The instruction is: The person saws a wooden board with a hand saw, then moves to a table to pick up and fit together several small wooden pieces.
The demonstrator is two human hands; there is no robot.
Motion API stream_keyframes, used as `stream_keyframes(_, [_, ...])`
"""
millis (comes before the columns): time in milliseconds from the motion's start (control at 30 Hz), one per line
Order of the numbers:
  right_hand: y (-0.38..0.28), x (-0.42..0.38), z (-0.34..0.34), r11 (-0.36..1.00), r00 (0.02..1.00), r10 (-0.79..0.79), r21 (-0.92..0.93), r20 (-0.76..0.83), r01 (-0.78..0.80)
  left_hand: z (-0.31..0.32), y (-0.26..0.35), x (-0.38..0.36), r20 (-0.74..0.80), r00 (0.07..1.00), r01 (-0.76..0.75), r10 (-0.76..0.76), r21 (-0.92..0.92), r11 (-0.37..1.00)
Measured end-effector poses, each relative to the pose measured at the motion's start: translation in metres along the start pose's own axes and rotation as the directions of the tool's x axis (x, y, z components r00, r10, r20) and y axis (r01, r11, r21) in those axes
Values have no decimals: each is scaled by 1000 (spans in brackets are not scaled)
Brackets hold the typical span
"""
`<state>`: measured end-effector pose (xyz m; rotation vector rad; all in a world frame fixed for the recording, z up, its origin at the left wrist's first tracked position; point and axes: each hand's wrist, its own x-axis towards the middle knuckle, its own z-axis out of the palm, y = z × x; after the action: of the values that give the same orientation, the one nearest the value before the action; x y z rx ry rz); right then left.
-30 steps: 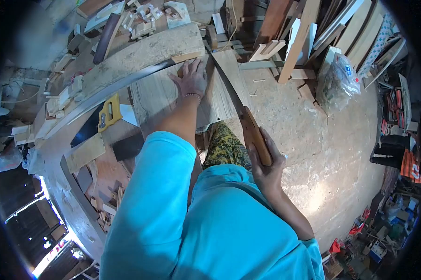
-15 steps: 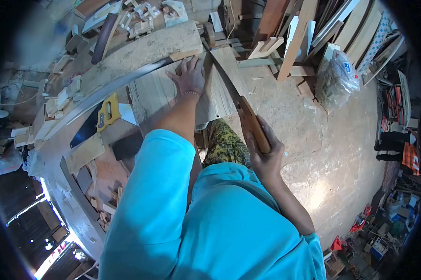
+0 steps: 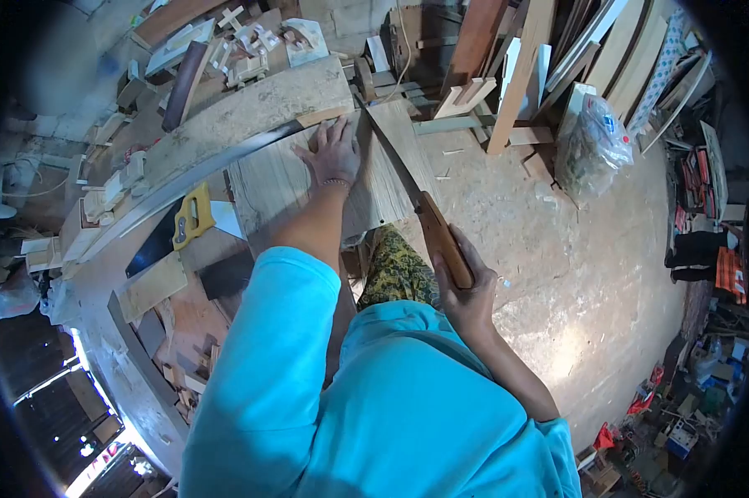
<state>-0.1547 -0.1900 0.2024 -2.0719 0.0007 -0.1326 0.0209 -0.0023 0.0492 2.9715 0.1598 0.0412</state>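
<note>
My left hand (image 3: 335,154) lies flat with fingers spread on a pale, grainy wooden board (image 3: 266,184). In my right hand (image 3: 469,290) is the brown wooden handle of a handsaw (image 3: 446,241), fingers wrapped round it. The saw's dark blade slants up and away across the right part of the board, to the right of my left hand. Its far end meets the board's far edge. A camouflage-patterned trouser leg (image 3: 398,270) shows below the board's near edge.
Left of the board rests a yellow-handled saw (image 3: 193,217) among offcuts. A thick plank (image 3: 266,95) lies behind, with small wooden pieces beyond it. Boards (image 3: 520,75) lean at the back right beside a filled plastic bag (image 3: 592,149). Concrete floor (image 3: 549,266) spreads to the right.
The whole view has shifted slightly, so the scene sits a little lower. The saw handle has come slightly nearer to me; my left hand keeps its place on the board.
</note>
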Motion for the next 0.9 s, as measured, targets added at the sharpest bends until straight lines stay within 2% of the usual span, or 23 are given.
stream_keyframes(33, [1, -5, -1, 999, 1000, 21, 37, -2, -21, 2, -3, 0, 5, 1000, 0, 0, 4, 1000])
stream_keyframes(67, [9, 5, 7, 995, 995, -101, 14, -25, 101, 5, -4, 4, 17, 1000, 6, -6, -16, 1000])
stream_keyframes(133, [13, 51, 34, 996, 997, 58, -68, 57, -54, 30, -16, 8, 42, 999, 7, -5, -37, 999])
stream_keyframes(167, [30, 76, 58, 993, 995, -103, -59, -19, 102, 63, -37, 17, -206, 961, -28, 183, 588, 809])
stream_keyframes(200, [38, 96, 78, 995, 995, -99, 0, -23, 99, 77, -50, 26, -276, 845, 153, 457, 945, 288])
stream_keyframes(233, [33, 107, 79, 993, 993, -119, 11, -25, 120, 63, -50, 33, -290, 843, 175, 453, 944, 280])
stream_keyframes(267, [30, 109, 77, 993, 994, -108, 43, -22, 108, 56, -46, 29, -301, 929, 51, 216, 682, 730])
stream_keyframes(300, [33, 100, 70, 996, 997, -72, 60, -16, 72, 49, -33, 11, -145, 989, 16, 13, 199, 980])
stream_keyframes(333, [28, 89, 57, 976, 980, -197, -97, -28, 194, 37, -17, 19, 66, 994, 102, -85, -341, 934])
stream_keyframes(367, [21, 73, 44, 994, 995, -101, -49, -7, 101, 23, -8, 26, 51, 995, 93, -80, -346, 934])
stream_keyframes(400, [3, 42, 27, 999, 999, 34, -2, 42, -34, 18, -7, 10, 42, 997, 76, -68, -220, 973])
stream_keyframes(433, [4, 16, 15, 999, 999, 29, 13, 25, -30, 9, -2, 5, 14, 999, 50, -49, -95, 994])
stream_keyframes(567, [24, 12, 16, 998, 998, -64, 23, -12, 65, 7, -1, 2, -51, 999, 14, -17, -72, 997])
stream_keyframes(600, [20, 37, 26, 999, 999, -52, -18, -5, 52, -5, 0, 0, 66, 998, 25, -18, -110, 994])
stream_keyframes(633, [34, 65, 48, 1000, 1000, 7, 19, 19, -7, 22, -11, 1, 73, 997, 28, -20, -111, 993])
stream_keyframes(667, [41, 94, 70, 988, 990, -139, -77, -11, 137, 66, -31, 14, -173, 976, -28, 135, 512, 859])
stream_keyframes(700, [43, 116, 91, 995, 994, -98, 5, -48, 98, 87, -46, 24, -264, 886, 112, 382, 920, 376])
stream_keyframes(733, [30, 115, 91, 994, 996, -82, -72, -36, 79, 78, -52, 32, -277, 882, 132, 381, 921, 366])
stream_keyframes(800, [46, 94, 81, 997, 998, -59, -57, -10, 59, 82, -47, 4, -199, 902, 106, 383, 962, 250])
stream_keyframes(833, [39, 102, 72, 995, 995, -96, -34, -6, 95, 69, -38, 16, -202, 901, 134, 383, 971, 196])
stream_keyframes(867, [31, 90, 60, 996, 997, -76, -39, 5, 76, 58, -34, 26, -209, 898, 142, 386, 970, 195])
stream_keyframes(900, [7, 55, 39, 999, 999, -18, -47, 28, 19, 40, -23, 15, -138, 981, -18, 133, 625, 780])
